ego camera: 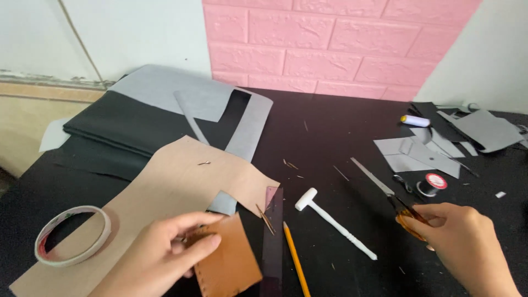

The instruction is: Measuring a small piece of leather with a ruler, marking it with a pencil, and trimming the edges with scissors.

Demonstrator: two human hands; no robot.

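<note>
My left hand [165,247] pinches the top edge of a brown leather piece [231,264] that lies on a large tan leather sheet [165,192]. A small grey scrap [223,203] sits just above it. My right hand [467,242] grips the orange handles of a pair of scissors [385,192], whose blades point up and left over the black table [319,143]. A white mallet [333,220], a yellow pencil [296,258] and a dark clear ruler [273,242] lie between my hands.
A tape roll [72,235] rests at the tan sheet's left. Folded black fabric [126,126] and grey sheets [181,93] lie at the back left. Grey cut pieces [423,154], a thread spool [434,183] and a white-and-yellow tube [415,120] are at the right. A pink brick panel [330,44] stands behind.
</note>
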